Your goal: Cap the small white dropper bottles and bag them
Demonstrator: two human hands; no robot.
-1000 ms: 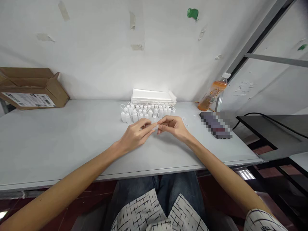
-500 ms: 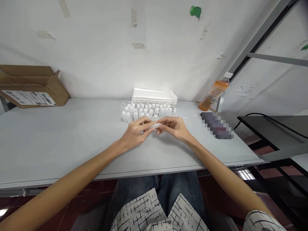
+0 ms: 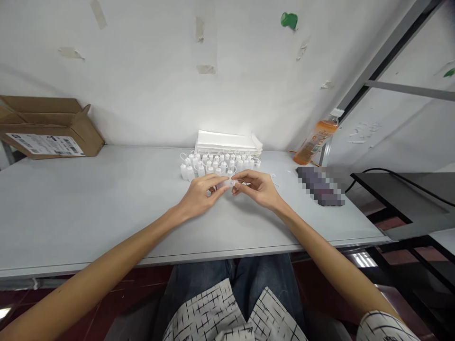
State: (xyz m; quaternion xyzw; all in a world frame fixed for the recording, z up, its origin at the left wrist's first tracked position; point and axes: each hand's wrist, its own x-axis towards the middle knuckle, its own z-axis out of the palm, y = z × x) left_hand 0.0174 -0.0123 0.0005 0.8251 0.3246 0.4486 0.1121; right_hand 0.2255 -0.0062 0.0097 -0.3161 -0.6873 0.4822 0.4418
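Between thumb and fingers my left hand (image 3: 201, 195) holds a small white bottle (image 3: 223, 183) lying on its side, its tip toward the right. My right hand (image 3: 259, 187) pinches the tip end of that bottle, and a thin white loop shows by its fingers. Just behind my hands, several small white bottles (image 3: 210, 170) with thin looped straps stand upright in a cluster. A stack of white sheets or trays (image 3: 227, 141) lies behind them against the wall. A thin white strap piece (image 3: 275, 181) rests right of my right hand.
An open cardboard box (image 3: 53, 128) sits at the back left of the grey table (image 3: 106, 199). At the right, a bottle of orange drink (image 3: 314, 141) leans against the wall, with a blurred dark item (image 3: 322, 186) in front of it. A metal frame rises at the far right.
The fingers of my left hand have opened slightly around the bottle, showing more of its body. My right hand stays at the tip, and the thin loop there is now more visible.
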